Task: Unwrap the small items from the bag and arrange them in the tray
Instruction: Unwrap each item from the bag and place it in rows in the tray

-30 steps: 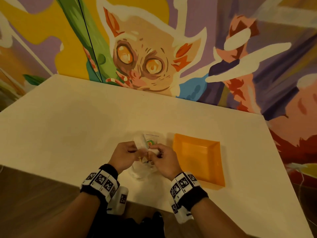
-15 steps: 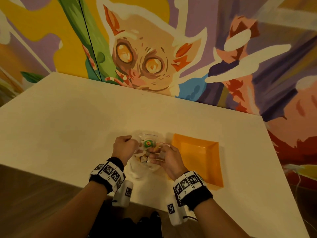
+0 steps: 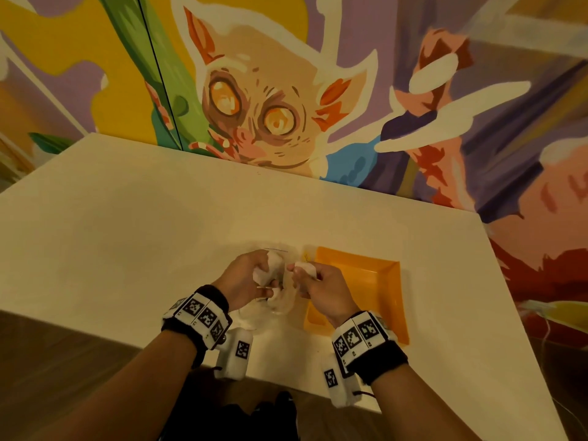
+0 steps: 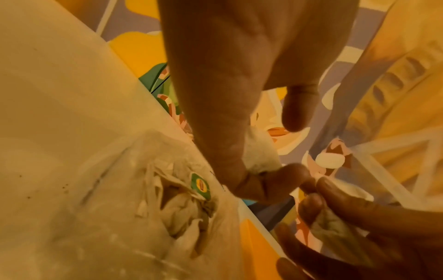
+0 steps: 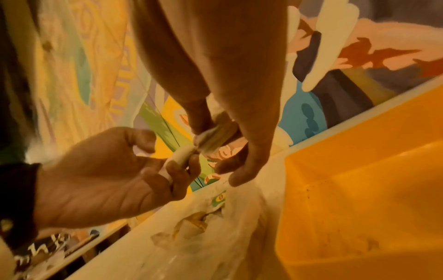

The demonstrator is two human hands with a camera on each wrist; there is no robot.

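Pulling wrapper apart: left hand [image 3: 245, 281] pinching one white wrapped item [image 3: 274, 261], right hand [image 3: 321, 283] pinching another piece [image 3: 304, 268], both above bag [image 3: 280, 305] on surface [image 3: 127, 233]. Suggest slow peel, then drop into empty orange tray [image 3: 386, 300] just right.
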